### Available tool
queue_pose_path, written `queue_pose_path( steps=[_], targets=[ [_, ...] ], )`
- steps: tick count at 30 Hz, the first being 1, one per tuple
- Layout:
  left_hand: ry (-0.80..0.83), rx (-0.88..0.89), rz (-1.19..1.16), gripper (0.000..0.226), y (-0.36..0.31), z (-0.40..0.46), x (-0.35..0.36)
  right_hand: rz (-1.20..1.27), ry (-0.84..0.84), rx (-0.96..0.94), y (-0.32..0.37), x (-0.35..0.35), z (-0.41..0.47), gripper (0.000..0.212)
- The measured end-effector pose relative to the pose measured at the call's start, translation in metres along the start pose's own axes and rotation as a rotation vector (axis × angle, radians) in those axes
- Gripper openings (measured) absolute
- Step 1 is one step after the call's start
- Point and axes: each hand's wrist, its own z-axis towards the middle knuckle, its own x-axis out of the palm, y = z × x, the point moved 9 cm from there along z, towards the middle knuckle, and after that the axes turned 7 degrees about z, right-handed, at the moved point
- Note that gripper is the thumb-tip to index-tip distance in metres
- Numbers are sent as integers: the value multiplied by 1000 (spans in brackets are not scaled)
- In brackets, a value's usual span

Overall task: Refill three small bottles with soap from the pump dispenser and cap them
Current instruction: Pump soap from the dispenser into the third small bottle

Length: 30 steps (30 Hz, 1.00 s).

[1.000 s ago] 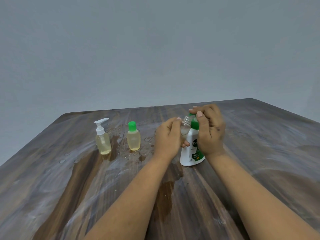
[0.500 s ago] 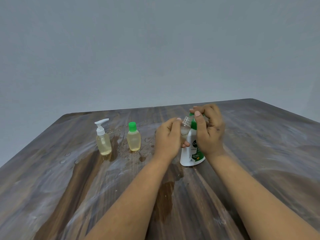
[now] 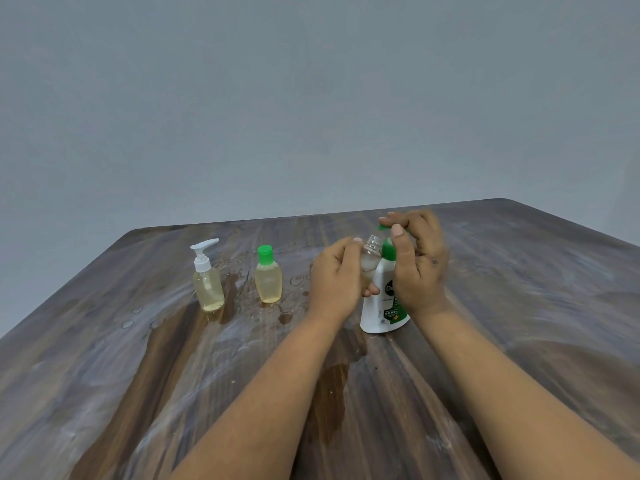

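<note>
My left hand (image 3: 334,277) grips a small clear uncapped bottle (image 3: 370,252), tilted with its threaded mouth under the green pump spout. The white pump dispenser (image 3: 379,311) with a green pump stands on the table. My right hand (image 3: 417,259) wraps the pump head, fingers on top and thumb down along the green collar. Further left stand a small bottle with a green cap (image 3: 267,275) and a small bottle with a white pump top (image 3: 207,277), both holding yellow liquid.
The wooden table (image 3: 519,306) is wet, with droplets and puddles around the two left bottles and a dark spill (image 3: 329,393) between my forearms. Its far edge runs just behind the bottles, against a plain grey wall.
My right hand has shifted slightly on the pump head, its thumb sliding a little lower. The left hand and the clear bottle stay in place.
</note>
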Motion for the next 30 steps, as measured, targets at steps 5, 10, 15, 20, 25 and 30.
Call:
queue_pose_path(
  steps=[5, 10, 15, 20, 25, 30],
  targets=[
    [-4, 6, 1, 36, 1, 1, 0, 51, -7, 45, -5, 0, 1, 34],
    [-5, 2, 10, 35, 4, 3, 0, 3, -17, 63, -8, 1, 1, 34],
    [-14, 8, 18, 36, 2, 2, -1, 40, -6, 26, -3, 0, 0, 36],
    [-16, 2, 24, 37, 3, 3, -1, 56, -8, 61, -7, 1, 1, 32],
    [-13, 4, 34, 37, 2, 2, -1, 7, -14, 55, -8, 1, 1, 37],
    [-11, 11, 28, 36, 0, 1, -1, 43, -8, 15, -4, -1, 0, 35]
  ],
)
